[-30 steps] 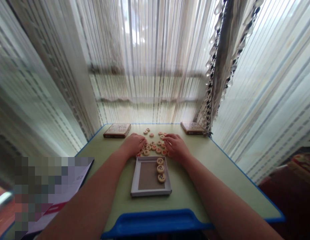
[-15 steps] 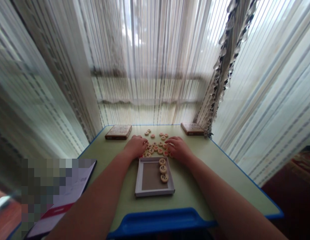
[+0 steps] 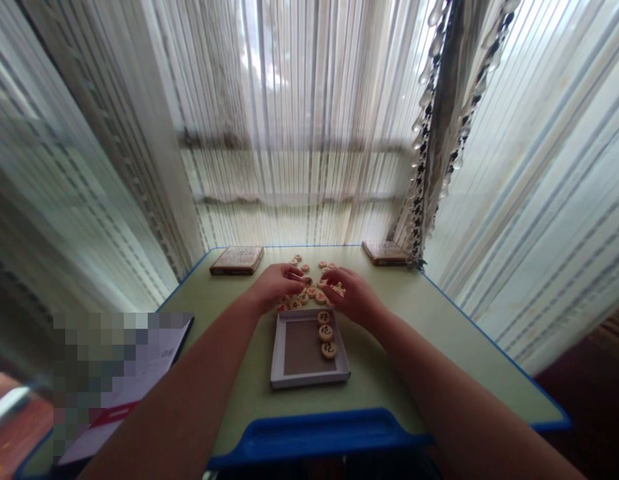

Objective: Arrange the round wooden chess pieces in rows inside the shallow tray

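Observation:
Round wooden Chinese chess pieces [image 3: 312, 292] with red or black characters lie loosely grouped behind an open shallow box [image 3: 278, 353]. Three pieces with black characters [image 3: 326, 332] stand in a column along the box's right side. My left hand [image 3: 278, 283] reaches in from the left, thumb and fingers closing at a tilted piece [image 3: 308, 281]. From the right, my right hand [image 3: 350, 288] curls its fingers and thumb around light-coloured pieces [image 3: 340, 288], partly hidden by the hand.
Two flat boxes, a left one [image 3: 237, 260] and a right one [image 3: 385, 253], lie at the table's far corners. A book or folder [image 3: 162, 353], partly pixelated, is at the left. A blue tray edge [image 3: 324, 430] runs along the front. Striped string curtains [image 3: 304, 180] hang behind.
Both hands have moved inward over the pieces, toward each other, and their fingers have closed in. The three pieces in the box stay as they were.

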{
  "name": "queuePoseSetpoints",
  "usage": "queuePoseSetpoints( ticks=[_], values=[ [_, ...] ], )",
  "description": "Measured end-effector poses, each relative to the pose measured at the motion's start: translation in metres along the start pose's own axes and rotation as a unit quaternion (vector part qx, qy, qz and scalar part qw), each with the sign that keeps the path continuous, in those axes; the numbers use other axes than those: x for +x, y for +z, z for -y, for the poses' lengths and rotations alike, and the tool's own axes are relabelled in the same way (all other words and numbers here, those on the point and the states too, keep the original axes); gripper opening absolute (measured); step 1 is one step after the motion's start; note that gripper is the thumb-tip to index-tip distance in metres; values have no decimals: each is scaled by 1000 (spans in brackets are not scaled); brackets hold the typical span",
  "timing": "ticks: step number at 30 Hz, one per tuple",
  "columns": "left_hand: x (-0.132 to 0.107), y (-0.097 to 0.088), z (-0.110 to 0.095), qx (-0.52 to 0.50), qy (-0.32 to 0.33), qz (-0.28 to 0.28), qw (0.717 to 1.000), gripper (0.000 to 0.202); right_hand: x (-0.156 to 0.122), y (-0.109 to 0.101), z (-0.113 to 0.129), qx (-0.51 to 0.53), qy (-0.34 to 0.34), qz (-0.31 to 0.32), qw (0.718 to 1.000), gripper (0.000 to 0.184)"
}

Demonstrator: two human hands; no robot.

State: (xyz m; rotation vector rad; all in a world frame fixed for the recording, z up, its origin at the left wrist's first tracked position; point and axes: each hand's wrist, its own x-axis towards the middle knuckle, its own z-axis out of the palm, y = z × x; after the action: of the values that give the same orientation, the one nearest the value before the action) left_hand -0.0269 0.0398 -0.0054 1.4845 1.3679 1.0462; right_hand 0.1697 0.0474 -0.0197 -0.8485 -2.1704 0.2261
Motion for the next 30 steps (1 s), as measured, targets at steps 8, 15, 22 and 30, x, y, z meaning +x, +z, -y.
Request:
queuePoseSetpoints(
  ticks=[8, 15, 22, 30],
  values=[
    [-12, 8, -16, -170, -54, 85, 980, 22, -3, 4, 14, 35, -8, -27, 999, 29],
    [-15, 7, -19, -199, -92, 145, 965, 25, -3, -2, 21, -14, -27, -39, 999, 21],
    [-16, 7, -17, -182, -72, 175, 965, 22, -4, -6, 23, -39, -25, -5, 999, 17],
    [-13, 0, -22, 3, 11, 112, 994, 41, 2, -11, 3, 28, 25, -45, 998, 27]
  ],
)
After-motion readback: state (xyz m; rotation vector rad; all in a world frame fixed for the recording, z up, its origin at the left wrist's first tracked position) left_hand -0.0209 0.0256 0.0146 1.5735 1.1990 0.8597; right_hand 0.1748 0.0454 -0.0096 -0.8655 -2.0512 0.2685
